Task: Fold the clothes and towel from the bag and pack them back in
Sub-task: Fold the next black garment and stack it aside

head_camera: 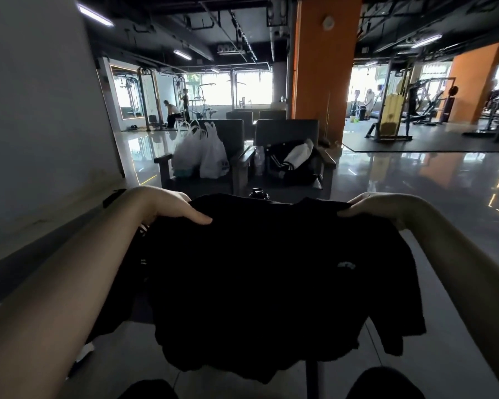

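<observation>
A black t-shirt with a small pale logo on its chest hangs spread out in front of me. My left hand pinches its left shoulder with the thumb on top. At the other shoulder, my right hand grips the cloth the same way. The shirt's hem hangs down to my knees. More dark cloth with white stripes shows just behind the shirt's left edge. The bag is mostly hidden behind the shirt.
Two grey armchairs face me: the left chair holds white plastic bags, the right chair a black striped jacket and a water bottle. A grey wall runs on the left. An orange pillar and gym machines stand beyond.
</observation>
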`<state>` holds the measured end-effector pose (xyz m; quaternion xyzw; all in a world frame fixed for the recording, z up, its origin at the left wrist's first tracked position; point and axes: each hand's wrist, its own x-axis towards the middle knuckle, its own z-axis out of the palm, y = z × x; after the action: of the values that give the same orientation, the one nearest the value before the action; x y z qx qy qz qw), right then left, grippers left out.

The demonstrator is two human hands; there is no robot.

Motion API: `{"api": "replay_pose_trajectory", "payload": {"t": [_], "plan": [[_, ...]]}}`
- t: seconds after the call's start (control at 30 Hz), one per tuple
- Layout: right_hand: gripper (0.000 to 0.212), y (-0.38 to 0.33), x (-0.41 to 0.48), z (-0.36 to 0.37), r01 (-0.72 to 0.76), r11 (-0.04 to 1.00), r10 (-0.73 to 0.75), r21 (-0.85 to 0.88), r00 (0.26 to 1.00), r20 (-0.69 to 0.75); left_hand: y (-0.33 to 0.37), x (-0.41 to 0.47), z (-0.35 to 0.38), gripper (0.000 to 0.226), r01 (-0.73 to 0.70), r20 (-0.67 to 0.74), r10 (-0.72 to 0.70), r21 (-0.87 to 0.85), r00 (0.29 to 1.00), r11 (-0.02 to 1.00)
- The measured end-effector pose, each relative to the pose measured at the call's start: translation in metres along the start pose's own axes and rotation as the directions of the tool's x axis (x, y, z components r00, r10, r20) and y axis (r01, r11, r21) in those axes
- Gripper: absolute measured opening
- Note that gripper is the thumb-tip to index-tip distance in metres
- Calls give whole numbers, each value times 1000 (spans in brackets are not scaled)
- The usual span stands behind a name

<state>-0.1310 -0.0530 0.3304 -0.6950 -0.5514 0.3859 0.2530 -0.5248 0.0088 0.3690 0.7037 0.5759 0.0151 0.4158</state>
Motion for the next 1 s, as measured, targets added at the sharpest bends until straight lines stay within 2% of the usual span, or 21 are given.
{"api": "replay_pose_trajectory", "payload": {"t": [0.07, 0.13, 0.23, 0.37, 0.43, 0.5, 0.57, 0.67, 0.73, 0.83, 0.9, 1.0], "plan": [[25, -3, -1, 12, -12, 997, 10, 70, 1000, 24, -5, 16, 4, 44, -23, -110, 27, 35, 994, 999], [20, 0, 5, 23, 3, 999, 0, 47, 997, -77, -12, 30, 10, 31, -52, -191, 69, 93, 979, 994], [6, 7, 20, 35, 27, 999, -21, 23, 974, -226, -19, 48, 15, 11, -103, -294, 125, 88, 948, 991], [8, 17, 47, 41, 64, 997, -73, -35, 904, -420, -28, 72, 18, 11, -86, -456, 148, 154, 878, 984], [9, 21, 55, 46, 80, 988, -137, -131, 844, -519, -31, 82, 19, 10, -62, -524, 153, 187, 838, 980], [14, 26, 64, 51, 61, 971, -187, -232, 797, -575, -34, 95, 23, 12, -58, -579, 158, 187, 800, 981], [17, 31, 71, 55, -17, 956, -172, -292, 773, -611, -37, 107, 25, 14, -30, -623, 135, 177, 771, 984], [18, 40, 84, 57, -128, 931, -141, -342, 739, -659, -41, 122, 24, 16, -1, -624, 89, 139, 776, 990], [17, 46, 91, 55, -165, 935, -81, -313, 763, -642, -43, 132, 22, 15, 2, -581, 52, 91, 812, 996], [24, 56, 107, 47, -107, 993, 69, -44, 856, -513, -55, 145, 20, 17, 21, -485, -18, 0, 874, 1000], [28, 64, 116, 44, -116, 987, 152, 108, 882, -447, -67, 161, 16, 19, 0, -448, -38, -86, 893, 996], [29, 72, 135, 47, -116, 984, 165, 132, 870, -465, -73, 189, 12, 19, -26, -468, -41, -137, 883, 990]]}}
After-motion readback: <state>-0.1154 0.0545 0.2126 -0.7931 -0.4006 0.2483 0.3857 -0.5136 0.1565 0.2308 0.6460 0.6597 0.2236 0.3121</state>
